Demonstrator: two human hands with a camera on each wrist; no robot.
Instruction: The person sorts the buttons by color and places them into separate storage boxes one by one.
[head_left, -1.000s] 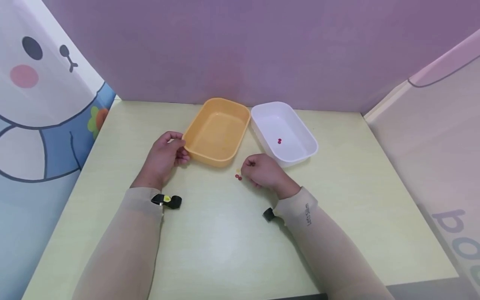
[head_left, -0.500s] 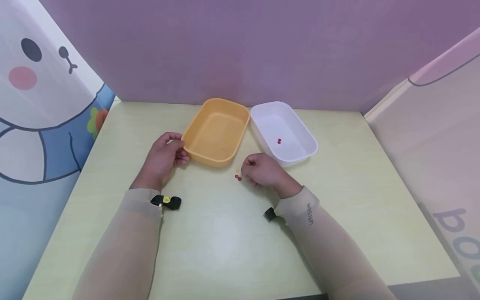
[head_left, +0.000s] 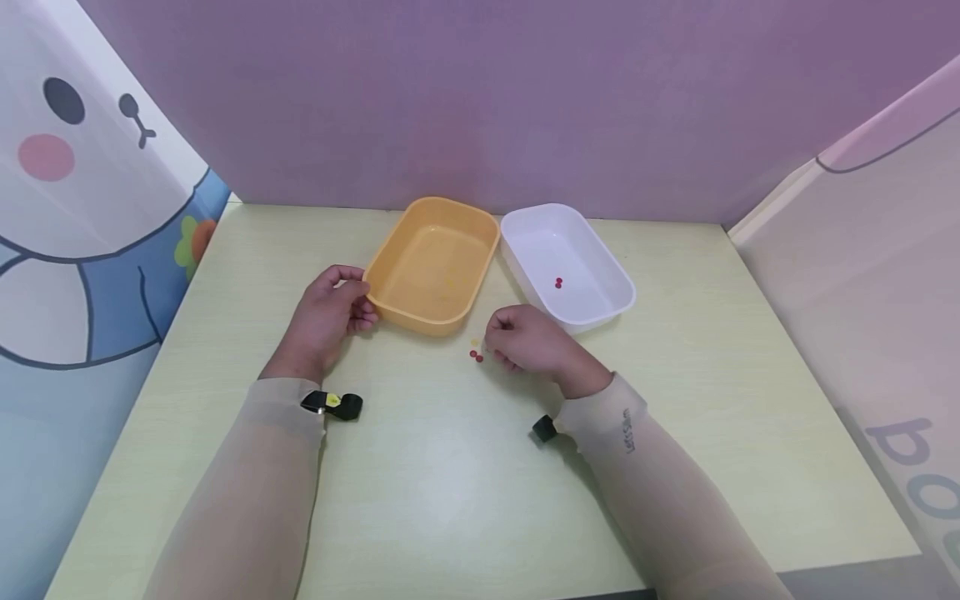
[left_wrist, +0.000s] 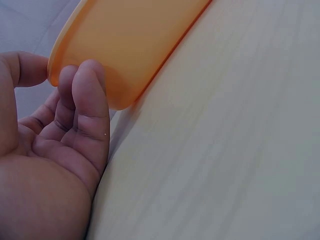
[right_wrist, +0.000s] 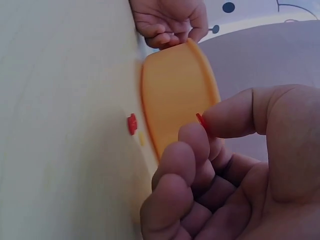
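Observation:
My left hand (head_left: 324, 312) holds the near left corner of an orange plastic tray (head_left: 427, 319), thumb at the rim and fingers against the outer wall, as the left wrist view shows. Between the thumb and index finger of my right hand (head_left: 528, 342) is pinched a small red disc-like piece (right_wrist: 201, 120). On the table just left of that hand lie small red round pieces (head_left: 476, 356), with a tiny yellow piece (head_left: 474, 342) beside them. Faint yellow specks (head_left: 451, 282) show on the orange tray's floor.
A white plastic tray (head_left: 551, 242) stands right of the orange one, with small red pieces (head_left: 558, 283) inside. A purple partition (head_left: 465, 100) rises behind both trays. Printed panels flank the pale table (head_left: 420, 500).
My right hand has shifted slightly to the right, showing more of the tabletop by the loose pieces. Faint yellow specks now show in the orange tray. The left hand stays put.

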